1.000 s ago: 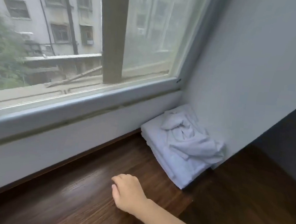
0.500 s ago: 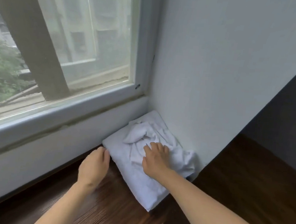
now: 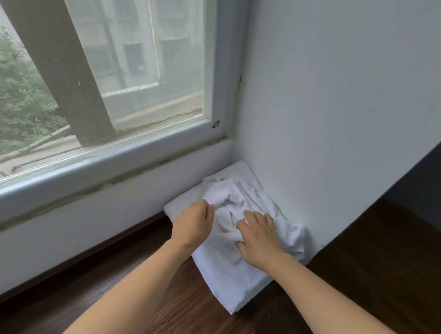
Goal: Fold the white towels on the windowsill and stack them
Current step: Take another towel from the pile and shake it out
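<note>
Much of the white pile in the corner was hard to read: a crumpled towel (image 3: 240, 203) lay bunched on top of a flat folded towel (image 3: 226, 277), and because both were the same white it could not be told where one ended and the other began, nor how many layers the lower one held. The far edge of the folded towel ran out of sight beneath the rumpled cloth, and the two hands covered part of the middle. The pile sat on the dark wooden windowsill (image 3: 193, 323), pushed into the corner where the white wall (image 3: 340, 111) met the ledge below the window (image 3: 133, 58). Both forearms entered from the bottom edge, cut off before the elbows. The left hand (image 3: 191, 224) reached in knuckles up with its fingers curled under, seeming to pinch a fold at the near left side of the crumpled towel; the fingertips themselves were hidden behind the knuckles, so the grip could not be seen directly. The right hand (image 3: 259, 238) lay palm down on the crumpled towel, its fingers spread and fairly straight, pressing into the cloth, with the thumb tucked against a fold. Outside the glass, green foliage and a pale building showed only as a blur through a mesh screen.
</note>
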A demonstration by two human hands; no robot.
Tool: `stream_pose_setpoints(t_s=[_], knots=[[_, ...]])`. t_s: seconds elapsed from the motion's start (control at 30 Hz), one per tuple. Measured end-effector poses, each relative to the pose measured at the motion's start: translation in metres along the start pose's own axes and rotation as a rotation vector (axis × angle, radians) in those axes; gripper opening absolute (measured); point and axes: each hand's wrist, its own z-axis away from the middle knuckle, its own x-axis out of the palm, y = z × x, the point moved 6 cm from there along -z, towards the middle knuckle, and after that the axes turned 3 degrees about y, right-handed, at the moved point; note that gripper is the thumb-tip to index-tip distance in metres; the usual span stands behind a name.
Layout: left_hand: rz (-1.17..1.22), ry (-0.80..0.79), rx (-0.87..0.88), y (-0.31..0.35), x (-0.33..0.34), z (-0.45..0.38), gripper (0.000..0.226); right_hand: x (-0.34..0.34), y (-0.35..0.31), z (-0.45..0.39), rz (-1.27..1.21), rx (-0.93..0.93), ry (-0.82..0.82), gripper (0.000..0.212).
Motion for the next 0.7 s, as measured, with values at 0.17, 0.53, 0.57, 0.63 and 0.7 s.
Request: stream_pose_setpoints(t_s=[0.17, 0.53, 0.57, 0.63, 0.7], knots=[[0.003, 0.029, 0.014, -0.002, 0.001, -0.001, 0.041, -0.003, -0.001, -0.002, -0.021, 0.01, 0.023, 0.036], [0.167, -0.282, 0.191, 0.021, 0.029, 0.011, 0.056, -0.053, 0.007, -0.002, -0.227, 0.0, 0.288, 0.028], [0.219, -0.298, 0.171, 0.022, 0.026, 0.011, 0.063, -0.061, 0.01, -0.003, -0.253, 0.007, 0.282, 0.029], [0.315, -0.308, 0.195, 0.029, 0.019, 0.009, 0.073, -0.08, 0.014, -0.005, -0.346, 0.017, 0.308, 0.028], [0.393, -0.241, 0.255, 0.04, 0.004, 0.009, 0.066, -0.106, 0.015, -0.005, -0.458, 0.018, 0.348, 0.024]])
